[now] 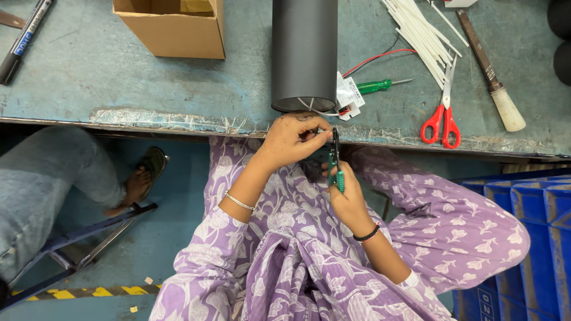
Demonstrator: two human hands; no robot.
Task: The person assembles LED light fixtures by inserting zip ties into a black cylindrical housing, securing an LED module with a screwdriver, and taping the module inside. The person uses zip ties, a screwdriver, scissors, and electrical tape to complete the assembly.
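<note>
A thin wire end, too small to make out, is pinched by the left hand [291,139] just below the black tube [304,53], while green-handled pliers [336,163], gripped by the right hand [348,199], are set beside those fingertips, so the cut seems not yet done.

site, as i see it: workshop. worn blue-grey surface [89,65]; red scissors [441,119], green screwdriver [376,87], white cable ties [419,32], brush [491,74], blue crates [523,226].
</note>
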